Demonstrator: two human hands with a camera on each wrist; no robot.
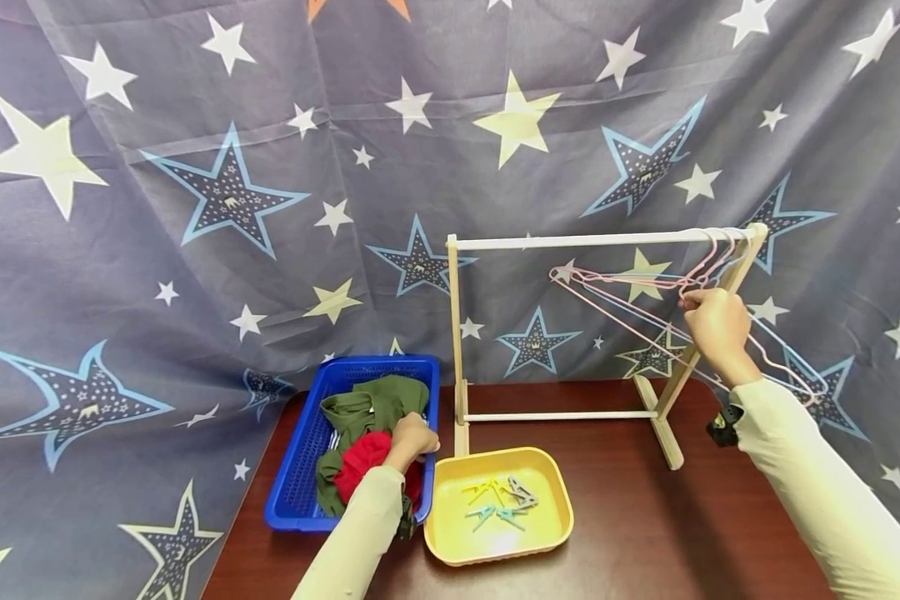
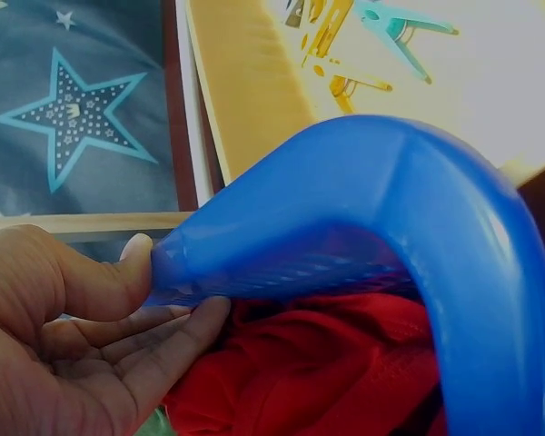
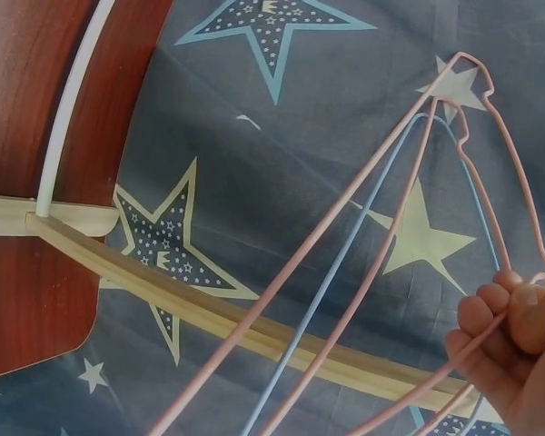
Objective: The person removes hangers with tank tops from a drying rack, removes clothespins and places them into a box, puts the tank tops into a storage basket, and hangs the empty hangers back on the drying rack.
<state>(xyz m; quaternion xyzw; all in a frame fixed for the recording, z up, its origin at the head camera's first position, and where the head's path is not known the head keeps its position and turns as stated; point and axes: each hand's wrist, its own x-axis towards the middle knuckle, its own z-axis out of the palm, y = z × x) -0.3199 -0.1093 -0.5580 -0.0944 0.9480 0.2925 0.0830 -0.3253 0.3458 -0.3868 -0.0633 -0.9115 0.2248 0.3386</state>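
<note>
At the blue basket (image 1: 292, 492), my left hand (image 1: 412, 437) grips the right rim, thumb on one side and fingers on the other, as the left wrist view shows. Beside those fingers lies a red cloth (image 2: 327, 363), bunched over dark green clothes (image 1: 390, 392) in the basket. Up at the right end of the rack, my right hand (image 1: 720, 325) pinches a pink hanger (image 3: 327, 218) near the base of its hook. Another pink hanger and a blue hanger (image 3: 327, 263) hang close beside it, hooked over the white rail (image 1: 570, 242).
A yellow tray (image 1: 438, 533) with several yellow, teal and grey clothespins (image 1: 521, 492) stands right of the basket. Behind it rises the rack's wooden left post (image 1: 455, 333); its right foot (image 1: 667, 442) rests on the brown table (image 1: 607, 517). A star-patterned curtain (image 1: 435, 183) hangs behind.
</note>
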